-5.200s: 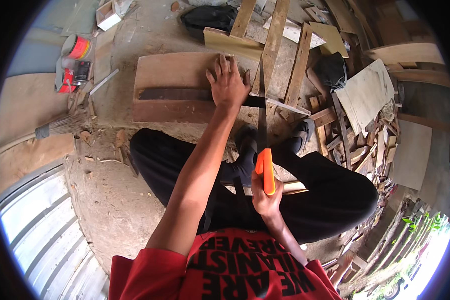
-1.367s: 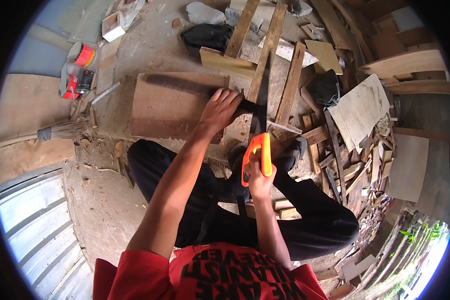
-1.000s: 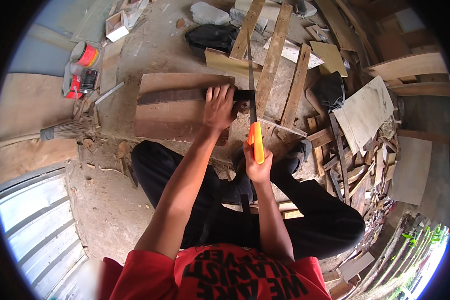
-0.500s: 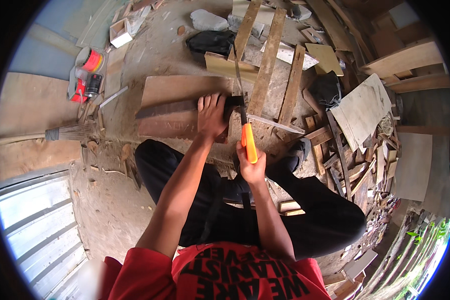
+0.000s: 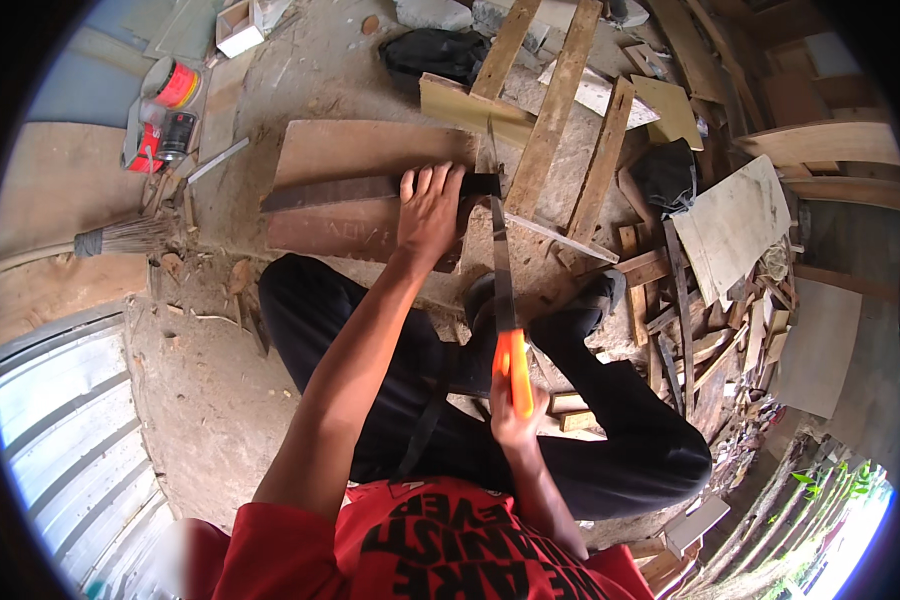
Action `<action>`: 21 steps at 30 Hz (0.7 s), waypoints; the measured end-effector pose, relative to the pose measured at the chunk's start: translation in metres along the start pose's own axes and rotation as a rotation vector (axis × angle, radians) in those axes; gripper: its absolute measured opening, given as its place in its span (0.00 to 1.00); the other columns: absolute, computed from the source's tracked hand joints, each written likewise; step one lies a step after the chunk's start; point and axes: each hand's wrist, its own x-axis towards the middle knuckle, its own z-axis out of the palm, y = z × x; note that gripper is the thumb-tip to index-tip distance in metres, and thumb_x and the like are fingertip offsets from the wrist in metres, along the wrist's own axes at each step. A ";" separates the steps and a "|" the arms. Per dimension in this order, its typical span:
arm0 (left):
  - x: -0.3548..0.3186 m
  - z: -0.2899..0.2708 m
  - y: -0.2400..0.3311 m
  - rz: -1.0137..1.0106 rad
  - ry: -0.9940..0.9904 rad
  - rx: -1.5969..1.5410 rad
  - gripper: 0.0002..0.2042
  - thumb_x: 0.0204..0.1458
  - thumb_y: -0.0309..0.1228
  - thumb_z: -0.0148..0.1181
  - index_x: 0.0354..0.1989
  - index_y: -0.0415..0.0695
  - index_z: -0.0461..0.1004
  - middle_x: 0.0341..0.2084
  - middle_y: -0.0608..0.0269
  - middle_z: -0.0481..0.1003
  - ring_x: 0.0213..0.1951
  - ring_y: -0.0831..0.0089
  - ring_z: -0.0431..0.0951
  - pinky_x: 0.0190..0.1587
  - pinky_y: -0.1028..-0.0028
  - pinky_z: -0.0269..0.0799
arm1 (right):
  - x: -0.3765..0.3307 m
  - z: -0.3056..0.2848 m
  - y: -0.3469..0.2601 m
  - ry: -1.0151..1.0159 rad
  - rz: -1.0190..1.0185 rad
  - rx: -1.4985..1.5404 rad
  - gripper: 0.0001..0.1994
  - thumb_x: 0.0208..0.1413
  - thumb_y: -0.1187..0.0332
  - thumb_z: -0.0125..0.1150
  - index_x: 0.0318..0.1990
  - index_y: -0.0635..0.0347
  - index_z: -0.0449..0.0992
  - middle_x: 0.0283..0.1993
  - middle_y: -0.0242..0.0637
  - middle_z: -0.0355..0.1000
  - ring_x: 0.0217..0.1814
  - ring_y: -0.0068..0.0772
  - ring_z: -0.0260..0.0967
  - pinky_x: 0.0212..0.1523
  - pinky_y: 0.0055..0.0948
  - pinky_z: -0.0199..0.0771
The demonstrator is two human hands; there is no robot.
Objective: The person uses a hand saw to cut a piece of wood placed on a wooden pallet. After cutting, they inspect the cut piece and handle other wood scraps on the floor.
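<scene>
My left hand (image 5: pixel 430 222) bears down on a dark wooden strip (image 5: pixel 335 193), its fingers over the strip's far edge near the right end. Beneath the strip lies a brown board (image 5: pixel 315 145), flat on low supports or the ground; which one I cannot tell. My right hand (image 5: pixel 516 420) is closed round the orange handle of a handsaw (image 5: pixel 502 270). The saw's blade points away from me and crosses the strip at its dark right end, just right of my left hand. Fingers of my right hand are partly hidden behind the handle.
Long planks (image 5: pixel 560 110) lie beyond the saw, beside a black bag (image 5: pixel 435 58). Scrap wood (image 5: pixel 715 340) and a pale panel (image 5: pixel 735 225) crowd the right. Paint cans (image 5: pixel 175 135) and a broom (image 5: pixel 130 238) lie left. My crossed legs (image 5: pixel 370 350) are close to the board.
My right hand has drawn the saw back toward me, so more blade shows on the near side of the strip. My left hand stays on the strip; the view has shifted slightly.
</scene>
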 end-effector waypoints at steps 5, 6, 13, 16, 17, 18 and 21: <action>0.007 -0.007 0.009 -0.043 0.010 -0.142 0.21 0.56 0.36 0.59 0.57 0.43 0.67 0.53 0.57 0.70 0.56 0.59 0.67 0.65 0.56 0.51 | 0.097 0.045 -0.001 0.012 0.201 0.172 0.08 0.59 0.72 0.58 0.29 0.67 0.75 0.18 0.34 0.67 0.21 0.19 0.63 0.22 0.28 0.65; 0.007 -0.008 0.009 -0.041 0.014 -0.140 0.21 0.57 0.38 0.58 0.57 0.43 0.68 0.53 0.57 0.70 0.56 0.59 0.67 0.64 0.56 0.51 | 0.101 0.049 0.002 0.017 0.147 0.173 0.08 0.59 0.73 0.57 0.30 0.67 0.76 0.19 0.34 0.67 0.21 0.20 0.63 0.23 0.28 0.65; 0.001 0.000 0.002 0.010 0.023 -0.014 0.20 0.57 0.38 0.57 0.56 0.44 0.69 0.53 0.59 0.70 0.56 0.61 0.68 0.65 0.55 0.53 | 0.007 0.008 0.001 -0.016 0.073 0.045 0.05 0.56 0.72 0.61 0.30 0.64 0.76 0.19 0.43 0.71 0.19 0.42 0.73 0.21 0.37 0.69; 0.000 -0.001 0.002 0.011 0.022 -0.016 0.21 0.53 0.28 0.56 0.58 0.44 0.69 0.55 0.59 0.70 0.57 0.60 0.67 0.65 0.55 0.52 | -0.031 -0.019 -0.005 -0.065 0.039 -0.035 0.04 0.53 0.73 0.63 0.31 0.64 0.77 0.17 0.42 0.70 0.15 0.38 0.72 0.19 0.36 0.68; -0.002 -0.003 0.003 -0.003 0.014 -0.042 0.23 0.51 0.23 0.56 0.58 0.44 0.68 0.55 0.58 0.69 0.58 0.60 0.67 0.65 0.55 0.52 | -0.033 -0.022 -0.004 -0.080 0.064 -0.029 0.04 0.54 0.73 0.63 0.31 0.64 0.77 0.16 0.41 0.70 0.15 0.37 0.72 0.19 0.35 0.68; -0.003 -0.001 0.001 -0.004 0.017 -0.043 0.22 0.52 0.25 0.57 0.58 0.44 0.68 0.55 0.58 0.70 0.58 0.60 0.67 0.65 0.55 0.52 | -0.027 -0.016 0.003 -0.083 0.075 -0.016 0.05 0.55 0.72 0.62 0.30 0.64 0.77 0.16 0.40 0.69 0.16 0.36 0.72 0.19 0.33 0.67; 0.003 0.001 0.002 0.009 0.030 -0.078 0.21 0.54 0.31 0.58 0.57 0.44 0.69 0.54 0.58 0.70 0.57 0.60 0.67 0.65 0.56 0.52 | 0.052 0.011 -0.015 -0.031 0.100 0.055 0.08 0.58 0.71 0.59 0.29 0.65 0.76 0.15 0.37 0.66 0.16 0.27 0.68 0.19 0.29 0.65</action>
